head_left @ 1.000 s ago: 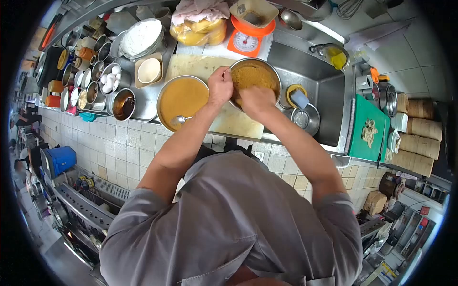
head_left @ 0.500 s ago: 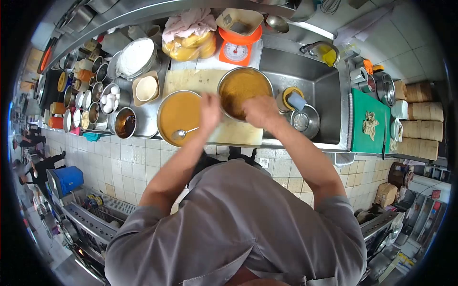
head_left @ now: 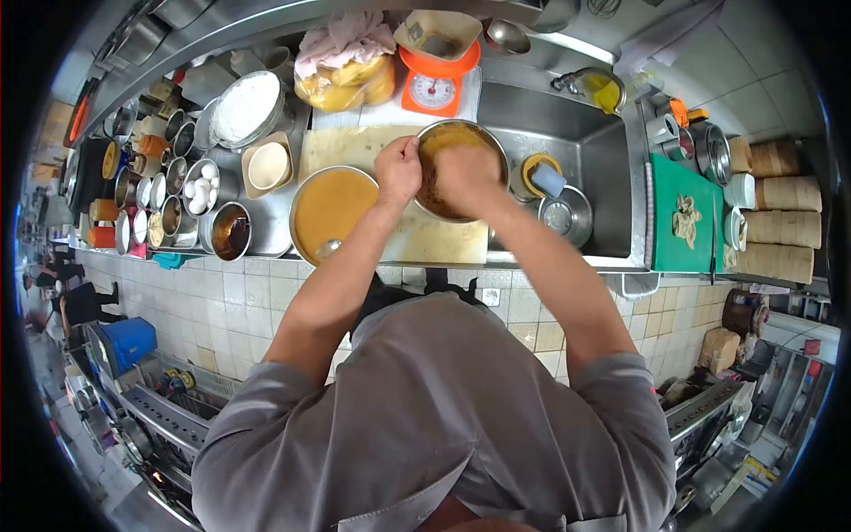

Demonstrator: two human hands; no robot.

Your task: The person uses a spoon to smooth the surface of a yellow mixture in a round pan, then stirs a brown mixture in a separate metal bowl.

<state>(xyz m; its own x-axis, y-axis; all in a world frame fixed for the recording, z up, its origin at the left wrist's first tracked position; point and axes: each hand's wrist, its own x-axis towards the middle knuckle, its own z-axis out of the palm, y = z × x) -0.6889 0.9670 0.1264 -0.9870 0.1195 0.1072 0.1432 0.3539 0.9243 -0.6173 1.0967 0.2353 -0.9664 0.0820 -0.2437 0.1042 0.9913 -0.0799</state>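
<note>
A round metal bowl (head_left: 499,146) of yellow-brown, grainy mixture stands on the cutting board at the counter's front. At its left rim, my left hand (head_left: 399,170) is closed, thumb over the edge, gripping the bowl. My right hand (head_left: 465,182) is down inside the bowl, blurred by motion; its fingers and anything in them cannot be made out. Just left, partly behind my left forearm, sits a second metal bowl (head_left: 332,208) of smooth orange-brown mixture. A metal spoon (head_left: 329,248) lies in it, its handle hidden by my arm.
Behind the bowls stand an orange kitchen scale (head_left: 433,91) and a bag of yellow food (head_left: 347,84). The sink (head_left: 603,177) is to the right, followed by a green cutting board (head_left: 687,182) with a knife. A bowl of eggs (head_left: 204,188) and several containers crowd the left.
My left hand has come up to the bowl's left rim and closed there. My right hand has shifted up and left, deeper over the mixture. The camera view has shifted slightly.
</note>
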